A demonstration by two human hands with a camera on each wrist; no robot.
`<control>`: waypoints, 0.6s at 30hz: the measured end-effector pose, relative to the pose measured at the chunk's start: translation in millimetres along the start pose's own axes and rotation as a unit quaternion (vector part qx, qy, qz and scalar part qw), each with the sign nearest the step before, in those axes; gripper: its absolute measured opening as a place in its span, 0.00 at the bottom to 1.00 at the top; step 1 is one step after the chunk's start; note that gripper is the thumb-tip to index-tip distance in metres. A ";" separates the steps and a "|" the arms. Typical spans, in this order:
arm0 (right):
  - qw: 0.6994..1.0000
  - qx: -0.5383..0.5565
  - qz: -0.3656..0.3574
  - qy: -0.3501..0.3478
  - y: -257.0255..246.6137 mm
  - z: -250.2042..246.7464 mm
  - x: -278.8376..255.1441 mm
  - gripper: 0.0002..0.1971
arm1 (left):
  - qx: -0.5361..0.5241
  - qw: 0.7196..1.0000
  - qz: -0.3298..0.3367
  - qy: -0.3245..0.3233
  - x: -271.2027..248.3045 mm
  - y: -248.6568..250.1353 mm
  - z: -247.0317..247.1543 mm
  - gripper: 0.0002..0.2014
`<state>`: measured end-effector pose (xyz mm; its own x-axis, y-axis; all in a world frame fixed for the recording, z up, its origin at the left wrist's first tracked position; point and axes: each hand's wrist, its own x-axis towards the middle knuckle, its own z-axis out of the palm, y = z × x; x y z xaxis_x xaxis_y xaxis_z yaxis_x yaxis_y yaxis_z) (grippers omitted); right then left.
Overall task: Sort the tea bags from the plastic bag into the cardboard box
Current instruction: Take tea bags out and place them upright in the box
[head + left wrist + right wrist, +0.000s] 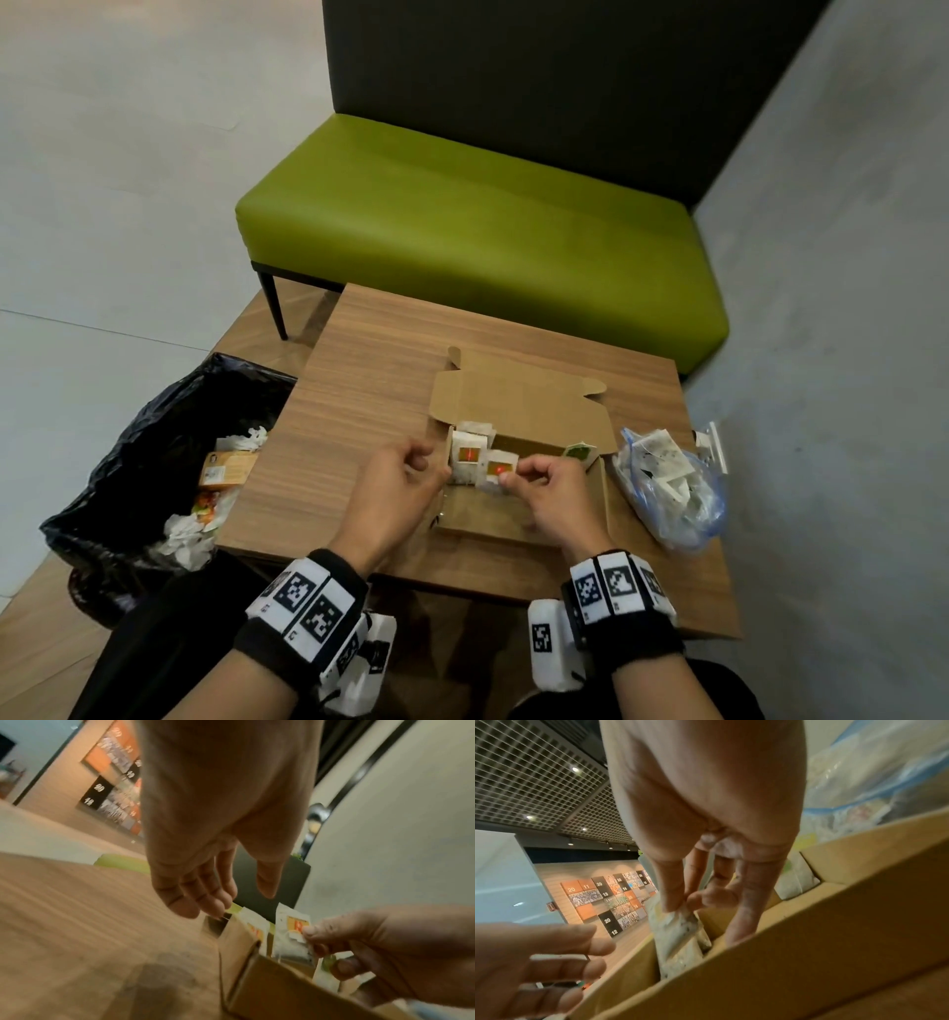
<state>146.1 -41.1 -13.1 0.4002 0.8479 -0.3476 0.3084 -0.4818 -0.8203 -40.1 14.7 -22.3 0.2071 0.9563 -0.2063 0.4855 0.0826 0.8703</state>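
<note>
An open cardboard box (518,529) lies on the wooden table (359,411), lid flap folded back. Several white tea bags with red labels (466,455) stand at its left end. My right hand (508,475) pinches one more red-labelled tea bag (495,468) between thumb and forefinger, low inside the box beside them; the right wrist view shows that pinch on the tea bag (677,925). My left hand (429,460) hovers by the box's left wall, fingers relaxed and holding nothing (241,898). The plastic bag (667,488) of tea bags lies right of the box.
A green-labelled tea bag (577,452) stands at the box's back right. A bin with a black liner (128,462) holding rubbish sits left of the table. A green bench (462,231) stands behind, a grey wall to the right. A white object (715,447) lies by the table's right edge.
</note>
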 end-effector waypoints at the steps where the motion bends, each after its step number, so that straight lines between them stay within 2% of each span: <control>1: 0.999 0.000 0.020 -0.030 1.4 2.4 1.9 0.03 | 0.036 0.999 -0.009 -0.012 0.1 -4.4 2.0 0.17; 4: 0.996 -0.033 0.039 -0.070 7.2 13.8 10.1 0.04 | 0.098 0.994 -0.020 -0.040 0.0 -13.2 9.6 0.17; 9: 0.996 -0.066 0.052 -0.003 17.0 33.3 28.9 0.09 | 0.138 0.988 0.011 -0.065 -2.9 -14.9 12.5 0.08; 14: 0.996 -0.059 0.037 0.050 13.2 44.1 30.4 0.08 | 0.160 0.984 0.028 -0.070 -2.5 -14.6 14.6 0.08; 18: 0.997 -0.049 0.030 0.054 13.8 46.9 26.5 0.11 | 0.160 0.984 0.031 -0.070 -1.7 -16.7 13.9 0.09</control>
<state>120.5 -14.9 -54.9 0.5095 0.7906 -0.3395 0.3618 -0.5549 -0.7492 -36.8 7.8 -42.7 0.3500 0.9065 -0.2361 0.7062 -0.0898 0.7022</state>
